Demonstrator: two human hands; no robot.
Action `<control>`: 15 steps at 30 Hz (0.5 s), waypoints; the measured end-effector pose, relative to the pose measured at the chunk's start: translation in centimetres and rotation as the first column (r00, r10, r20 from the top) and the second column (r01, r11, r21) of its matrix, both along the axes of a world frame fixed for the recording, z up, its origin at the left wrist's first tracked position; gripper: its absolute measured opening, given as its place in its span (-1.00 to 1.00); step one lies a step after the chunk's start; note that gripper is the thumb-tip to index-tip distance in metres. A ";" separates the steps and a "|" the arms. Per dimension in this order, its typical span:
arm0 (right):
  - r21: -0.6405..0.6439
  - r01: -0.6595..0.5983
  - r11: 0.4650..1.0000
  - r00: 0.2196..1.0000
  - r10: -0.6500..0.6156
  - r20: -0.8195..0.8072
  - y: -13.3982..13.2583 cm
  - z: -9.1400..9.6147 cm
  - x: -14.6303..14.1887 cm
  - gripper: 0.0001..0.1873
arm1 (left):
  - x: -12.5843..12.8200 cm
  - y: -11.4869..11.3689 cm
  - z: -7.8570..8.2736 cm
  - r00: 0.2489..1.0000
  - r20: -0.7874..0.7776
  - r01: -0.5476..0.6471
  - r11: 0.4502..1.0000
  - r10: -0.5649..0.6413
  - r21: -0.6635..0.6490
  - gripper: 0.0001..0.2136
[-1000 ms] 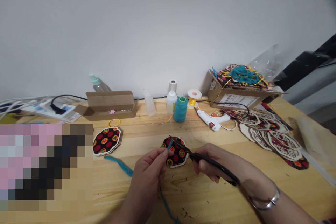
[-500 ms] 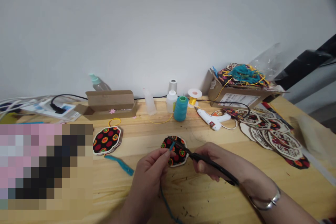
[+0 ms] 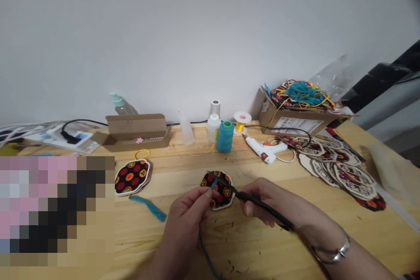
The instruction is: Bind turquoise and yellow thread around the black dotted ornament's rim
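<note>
"Well, how many things do we have in our hands?"

"We have two. Our left hand (image 3: 190, 210) has its grip together, clamped on one blue cord (image 3: 214, 183); our right hand (image 3: 260, 197) has its grip closed around one pair of scissors (image 3: 244, 195). The blades reach across the cord's upper end; whether they touch it, we cannot tell."

"And behind the cord?"

"One patterned piece (image 3: 222, 201). To the left we count one stack (image 3: 133, 176) of similar pieces, with one blue tassel (image 3: 149, 208) in front. Farther back we see one teal thread cone (image 3: 225, 138), one yellow spool (image 3: 242, 118), one glue gun (image 3: 264, 148), two white bottles (image 3: 214, 129) and two cardboard boxes (image 3: 136, 122)."

"How are the surface and the room?"

"Our bench (image 3: 183, 162) is pale wood, with small dark scraps (image 3: 233, 268) near us; behind it rises one plain grey wall (image 3: 197, 43)."
</note>
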State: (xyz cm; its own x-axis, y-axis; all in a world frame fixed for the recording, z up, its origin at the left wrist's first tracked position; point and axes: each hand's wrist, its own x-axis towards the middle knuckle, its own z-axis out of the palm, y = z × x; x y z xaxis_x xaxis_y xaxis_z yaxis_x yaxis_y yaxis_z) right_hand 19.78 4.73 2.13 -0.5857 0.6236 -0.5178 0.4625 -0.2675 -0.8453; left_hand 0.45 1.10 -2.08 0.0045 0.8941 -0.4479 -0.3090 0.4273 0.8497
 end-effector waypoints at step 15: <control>0.395 -0.167 0.903 0.977 0.097 0.192 -2.2 1.3 0.1 -0.83 | 0.2 0.7 1.2 0.963 0.141 -0.226 0.973 0.229 -0.043 -0.84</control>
